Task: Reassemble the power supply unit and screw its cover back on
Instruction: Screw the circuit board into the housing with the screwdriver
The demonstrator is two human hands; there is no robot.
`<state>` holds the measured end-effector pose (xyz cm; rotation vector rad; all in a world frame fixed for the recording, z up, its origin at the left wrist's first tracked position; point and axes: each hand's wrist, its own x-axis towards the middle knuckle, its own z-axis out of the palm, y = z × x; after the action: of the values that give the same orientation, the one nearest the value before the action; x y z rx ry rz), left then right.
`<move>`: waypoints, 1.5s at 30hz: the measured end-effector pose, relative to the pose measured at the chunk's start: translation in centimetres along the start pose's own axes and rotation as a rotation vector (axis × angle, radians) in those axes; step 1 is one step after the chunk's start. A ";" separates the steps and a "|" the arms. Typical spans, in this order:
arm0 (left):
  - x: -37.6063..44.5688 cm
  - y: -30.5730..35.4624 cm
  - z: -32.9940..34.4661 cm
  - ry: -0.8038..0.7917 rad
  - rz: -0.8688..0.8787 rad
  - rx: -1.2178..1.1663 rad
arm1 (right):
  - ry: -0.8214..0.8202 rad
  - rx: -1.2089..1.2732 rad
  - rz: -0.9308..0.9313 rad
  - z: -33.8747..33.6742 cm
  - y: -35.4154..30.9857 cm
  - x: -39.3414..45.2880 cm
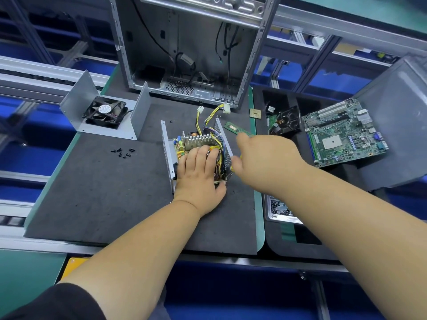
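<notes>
The left grip lies flat, fingers straight and together, pressing down on the circuit board inside the open power supply unit. The right grip hovers just beside the unit's perforated right wall, fingers curled; something yellow seems pinched at its thumb, though blur leaves that unsure. The unit sits mid-table on the dark foam mat, its yellow and purple wire bundle spilling upward toward white plugs. Its cover, with the black fan inside, stands apart at upper left; the fan's round label is too small to read. Loose black screws lie between cover and unit. Behind stands an empty computer case. A memory stick, a processor chip and a green motherboard lie rightward.
</notes>
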<state>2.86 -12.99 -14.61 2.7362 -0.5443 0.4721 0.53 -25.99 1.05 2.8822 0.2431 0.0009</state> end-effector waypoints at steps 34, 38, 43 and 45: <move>0.0 0.1 -0.1 -0.027 -0.010 0.005 | -0.029 0.049 -0.056 0.0 0.1 0.3; 0.0 0.1 -0.3 -0.042 -0.015 0.015 | -0.059 0.153 -0.125 -0.4 0.5 0.0; 0.0 0.1 -0.3 -0.032 -0.010 0.006 | -0.070 0.028 -0.091 0.0 0.9 0.5; 0.0 0.1 -0.2 -0.024 -0.009 0.002 | -0.072 -0.032 -0.067 0.2 0.8 0.7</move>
<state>2.78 -13.02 -14.40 2.7484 -0.5378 0.4383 1.35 -26.66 1.02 2.8347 0.3224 -0.1095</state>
